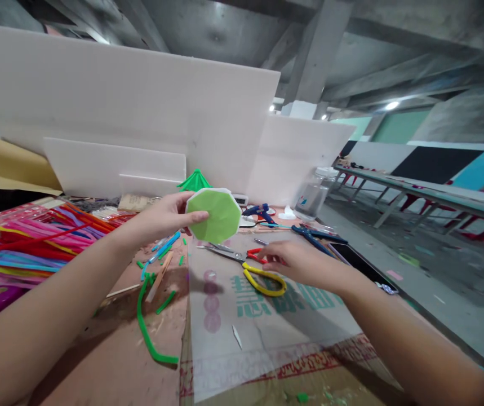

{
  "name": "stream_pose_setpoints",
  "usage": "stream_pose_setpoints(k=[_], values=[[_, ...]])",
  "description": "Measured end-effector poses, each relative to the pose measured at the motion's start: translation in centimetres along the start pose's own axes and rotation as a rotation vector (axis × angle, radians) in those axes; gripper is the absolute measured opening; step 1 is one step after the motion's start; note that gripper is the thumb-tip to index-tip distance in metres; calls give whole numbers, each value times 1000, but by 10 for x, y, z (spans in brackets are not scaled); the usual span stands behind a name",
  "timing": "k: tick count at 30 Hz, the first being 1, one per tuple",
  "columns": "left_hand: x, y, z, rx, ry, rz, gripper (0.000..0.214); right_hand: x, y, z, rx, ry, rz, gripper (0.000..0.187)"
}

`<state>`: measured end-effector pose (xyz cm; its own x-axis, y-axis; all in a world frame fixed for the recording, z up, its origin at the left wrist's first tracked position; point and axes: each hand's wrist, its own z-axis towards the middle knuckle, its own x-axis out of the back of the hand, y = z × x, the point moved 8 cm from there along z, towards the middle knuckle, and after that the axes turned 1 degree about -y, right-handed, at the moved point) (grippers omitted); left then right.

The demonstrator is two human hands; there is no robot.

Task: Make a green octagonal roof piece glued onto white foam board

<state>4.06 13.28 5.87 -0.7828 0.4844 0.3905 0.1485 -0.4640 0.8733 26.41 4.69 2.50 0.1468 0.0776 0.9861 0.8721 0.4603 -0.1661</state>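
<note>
My left hand (168,217) pinches a light green octagon (214,217) of paper or card with a white edge behind it, thumb on its green face. My right hand (294,260) is over the table, fingers loosely bent and a little apart, at the red handle of scissors (242,258). Whether its fingertips touch that handle I cannot tell. The scissors' other handle is yellow, and the blades point left, under the octagon. Behind my left hand stands a green ribbed cone (196,180), partly hidden.
Bundled coloured pipe cleaners (43,237) lie at left. Green pipe cleaner pieces (144,321) are strewn in the middle. A blue glue gun (261,211), dark-handled pliers (313,237), a phone (360,262) and a clear jar (315,194) line the right. White boards (119,101) stand behind.
</note>
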Motion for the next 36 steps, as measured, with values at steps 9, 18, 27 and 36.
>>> stream_pose_setpoints(k=[9,18,27,36], values=[[7,6,-1,-11,49,10,43,-68,-63,-9,374,-261,405,38],[17,11,-3,-11,104,11,41,-62,-48,26,179,87,350,9],[21,14,-4,14,121,-37,39,-56,-43,147,127,183,96,24],[22,17,-5,-19,91,-55,44,-83,-55,174,56,50,-36,26]])
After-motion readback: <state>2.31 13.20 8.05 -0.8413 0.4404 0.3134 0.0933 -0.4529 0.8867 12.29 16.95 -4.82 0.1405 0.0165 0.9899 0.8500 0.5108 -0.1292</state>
